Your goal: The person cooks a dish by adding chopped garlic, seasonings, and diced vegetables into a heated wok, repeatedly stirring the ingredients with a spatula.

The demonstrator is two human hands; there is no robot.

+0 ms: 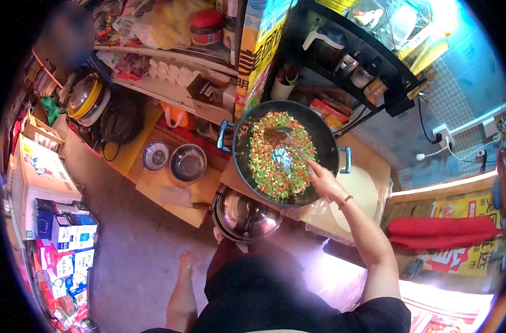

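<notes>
My right hand [325,182] is closed round the handle of a metal ladle [298,146], whose head rests in the chopped red and green food [272,166]. That food fills much of a large black two-handled pan [327,139], with a shiny, pale patch near its middle. Low at my side, away from the pan, hangs my left hand [189,258]; its fingers look loosely apart and nothing shows in them. Just below the pan is a lidded metal pot [247,216].
A steel bowl [188,162] and a patterned bowl [156,155] stand left of the pan. A round pale board [352,194] lies under my right forearm. Black shelves [341,77] with jars rise behind the pan. Stacked boxes [70,230] are at far left.
</notes>
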